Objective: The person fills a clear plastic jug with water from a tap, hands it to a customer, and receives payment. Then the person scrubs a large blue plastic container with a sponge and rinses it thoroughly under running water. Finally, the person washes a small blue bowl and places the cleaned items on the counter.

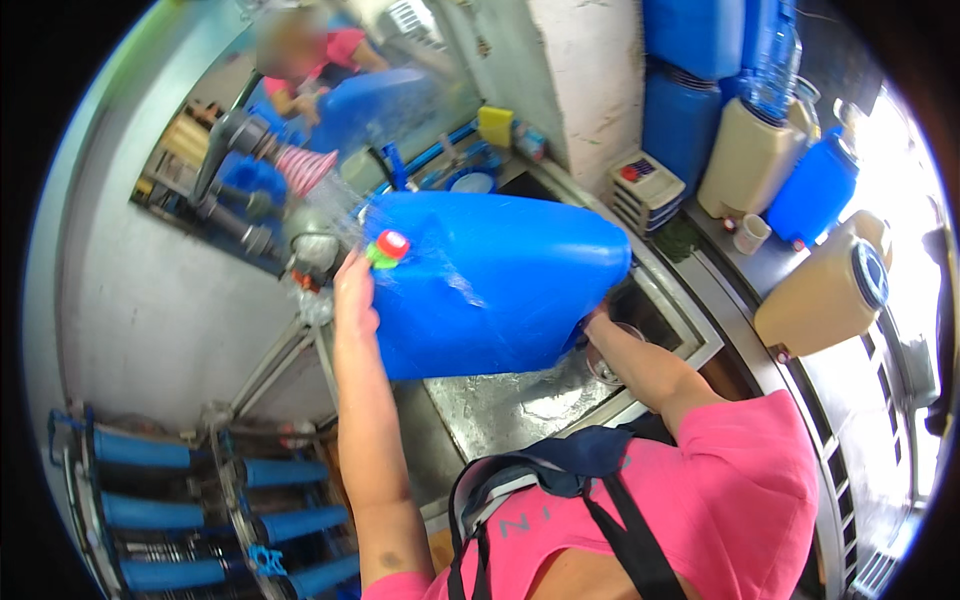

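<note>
A large blue plastic water container point(487, 285) lies on its side in the air above a metal sink point(510, 420). My left hand point(356, 289) grips its left end, close to a small spigot with a red cap and green body point(386, 249). Under the right end, my right hand point(595, 319) supports the container, its fingers mostly hidden. Water sprays from a pink-striped nozzle point(306, 171) on a grey pipe and runs over the container's left side.
A mirror point(442, 82) behind the sink reflects a person and the container. A yellow sponge point(495, 126) and a blue tub point(472, 180) sit at the back. Small plastic drawers point(646, 187) and beige containers point(821, 292) stand right. Blue filter housings point(146, 450) line the lower left.
</note>
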### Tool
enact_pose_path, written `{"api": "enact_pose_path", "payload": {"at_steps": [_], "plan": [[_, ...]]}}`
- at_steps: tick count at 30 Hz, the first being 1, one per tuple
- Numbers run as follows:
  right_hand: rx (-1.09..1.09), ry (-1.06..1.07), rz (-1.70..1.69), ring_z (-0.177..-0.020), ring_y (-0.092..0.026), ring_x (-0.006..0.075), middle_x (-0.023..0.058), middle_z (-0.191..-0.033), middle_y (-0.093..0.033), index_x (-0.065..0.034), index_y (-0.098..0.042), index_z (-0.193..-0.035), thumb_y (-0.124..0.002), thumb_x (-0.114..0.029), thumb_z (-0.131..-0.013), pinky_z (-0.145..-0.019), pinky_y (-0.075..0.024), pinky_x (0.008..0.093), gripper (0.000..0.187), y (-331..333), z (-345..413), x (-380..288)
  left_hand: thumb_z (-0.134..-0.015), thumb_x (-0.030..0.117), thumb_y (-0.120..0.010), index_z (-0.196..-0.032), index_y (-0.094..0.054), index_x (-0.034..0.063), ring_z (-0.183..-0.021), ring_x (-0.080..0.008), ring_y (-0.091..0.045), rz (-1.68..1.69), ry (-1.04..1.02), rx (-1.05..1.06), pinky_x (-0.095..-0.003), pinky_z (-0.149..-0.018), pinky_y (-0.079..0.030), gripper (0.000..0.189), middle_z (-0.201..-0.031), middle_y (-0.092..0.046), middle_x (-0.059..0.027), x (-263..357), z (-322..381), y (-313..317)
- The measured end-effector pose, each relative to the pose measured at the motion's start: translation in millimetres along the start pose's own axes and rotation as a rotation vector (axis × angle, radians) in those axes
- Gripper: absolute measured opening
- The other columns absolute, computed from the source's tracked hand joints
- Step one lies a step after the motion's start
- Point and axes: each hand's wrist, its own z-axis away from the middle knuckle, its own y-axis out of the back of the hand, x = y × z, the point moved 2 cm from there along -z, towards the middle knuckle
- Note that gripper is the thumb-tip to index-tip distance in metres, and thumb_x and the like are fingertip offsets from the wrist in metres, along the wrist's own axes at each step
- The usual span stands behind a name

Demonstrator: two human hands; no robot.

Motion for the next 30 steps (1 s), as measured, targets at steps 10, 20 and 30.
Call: {"api": "enact_pose_path", "payload": {"at_steps": [10, 20, 30], "plan": [[-0.100, -0.090, -0.051, -0.078, -0.062, 0.0147, 0.0066, -0.089, -0.067, -0.0073, -0.065, -0.097, -0.058, -0.014, -0.090, -0.068, -0.0520, 0.0333, 0.012, -7.1, 10.0, 8.9, -0.088, 0.022, -0.054, -0.123, -0.057, -0.0066, -0.103, -0.0244, -0.058, -0.056, 0.110, 0.352, -0.0338, -0.091, -0.043, 0.045, -0.115, -0.061, -0.0181, 33.5, 11.7, -20.3], [-0.278, -0.275, -0.135, -0.078, -0.062, 0.0150, 0.0062, -0.090, -0.066, -0.0072, -0.065, -0.098, -0.057, -0.014, -0.090, -0.069, -0.0519, 0.0332, 0.013, -30.8, 37.6, 62.8, -0.080, 0.059, -0.058, -0.118, -0.064, 0.0054, -0.105, -0.0304, -0.063, -0.877, -0.163, 0.423, -0.0366, -0.094, -0.043, 0.066, -0.105, -0.068, -0.0197, 66.2, 65.6, 20.5], [-0.667, -0.452, -0.158, -0.079, -0.062, 0.0153, 0.0059, -0.090, -0.066, -0.0072, -0.065, -0.100, -0.056, -0.015, -0.090, -0.070, -0.0517, 0.0331, 0.015, -144.5, 105.8, 114.2, -0.091, 0.030, -0.057, -0.110, -0.066, -0.0035, -0.098, -0.0247, -0.065, -0.905, -0.348, 0.677, -0.0330, -0.088, -0.047, 0.040, -0.105, -0.068, -0.0190, 121.0, 164.3, 136.8]]}}
